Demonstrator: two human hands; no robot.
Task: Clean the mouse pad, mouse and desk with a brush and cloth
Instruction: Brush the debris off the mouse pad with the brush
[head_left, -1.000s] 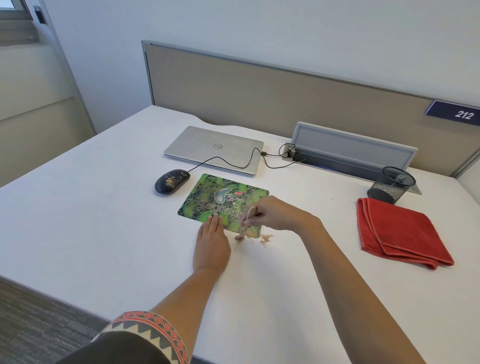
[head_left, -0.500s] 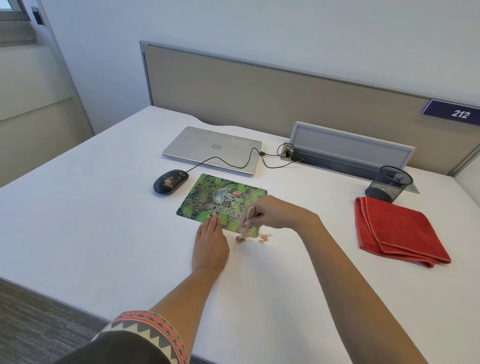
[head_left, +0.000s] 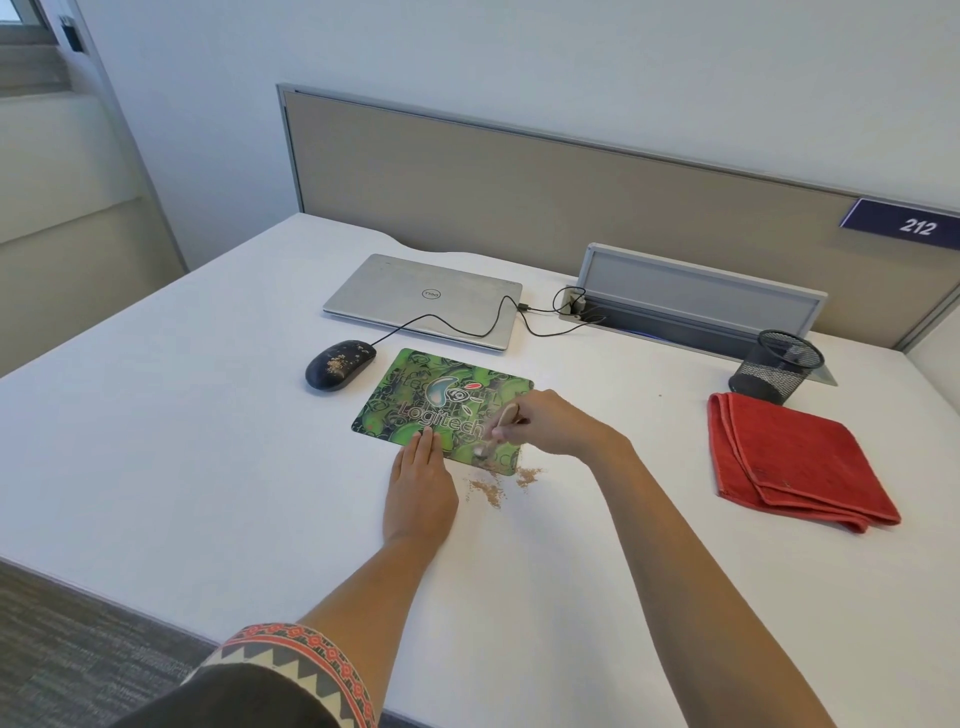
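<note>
A green printed mouse pad (head_left: 415, 392) lies on the white desk (head_left: 182, 441). My left hand (head_left: 420, 488) rests flat, palm down, with its fingertips on the pad's near edge. My right hand (head_left: 550, 423) grips a small wooden-handled brush (head_left: 496, 431), its bristles on the pad's near right corner. Tan crumbs (head_left: 491, 488) are scattered on the desk just off that corner. A black wired mouse (head_left: 340, 365) with crumbs on its back sits left of the pad. A folded red cloth (head_left: 795, 460) lies to the right.
A closed silver laptop (head_left: 423, 299) sits behind the pad, the mouse cable running across it to a grey cable box (head_left: 701, 296). A black mesh pen cup (head_left: 776, 366) stands behind the cloth. A beige partition closes the far side. The desk's near edge drops to grey carpet.
The brush has moved from the desk just off the pad's near edge back up onto the pad's corner. More crumbs lie on the desk below it. My left hand stays flat in place.
</note>
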